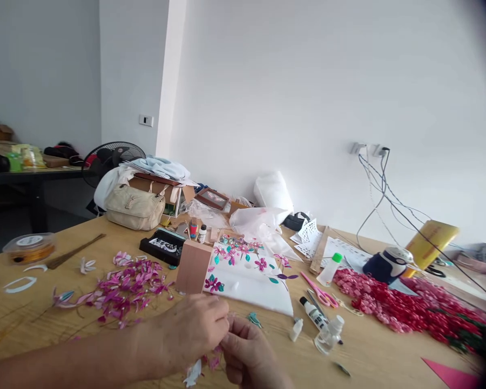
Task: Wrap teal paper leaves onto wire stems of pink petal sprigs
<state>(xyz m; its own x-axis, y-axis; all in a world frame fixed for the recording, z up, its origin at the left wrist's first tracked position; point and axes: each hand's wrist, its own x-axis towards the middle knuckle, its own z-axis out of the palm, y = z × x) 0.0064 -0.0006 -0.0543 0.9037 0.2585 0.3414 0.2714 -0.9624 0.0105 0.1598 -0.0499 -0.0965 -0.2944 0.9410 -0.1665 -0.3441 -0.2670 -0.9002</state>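
My left hand [196, 327] and my right hand [249, 351] meet low in the middle of the head view, fingertips close together. Both are closed in a pinch; what lies between the fingers is hidden or too small to name. Left of them spreads a loose pile of pink and magenta petals [129, 286] on thin stems. Just beyond the hands are a wooden block [193, 267] and a white foam board [259, 297] with magenta flowers and teal leaves on it. A small teal piece [254, 320] lies right of my fingers, and a white petal piece [193, 373] below them.
To the right are pink scissors [319, 292], a green-capped bottle [330, 270], a clear bottle [330, 335], tweezers [342, 369] and red-pink flower bunches [383, 297]. A black tray [162, 246], a beige bag [135, 208] and a wire spool [29, 248] stand farther left.
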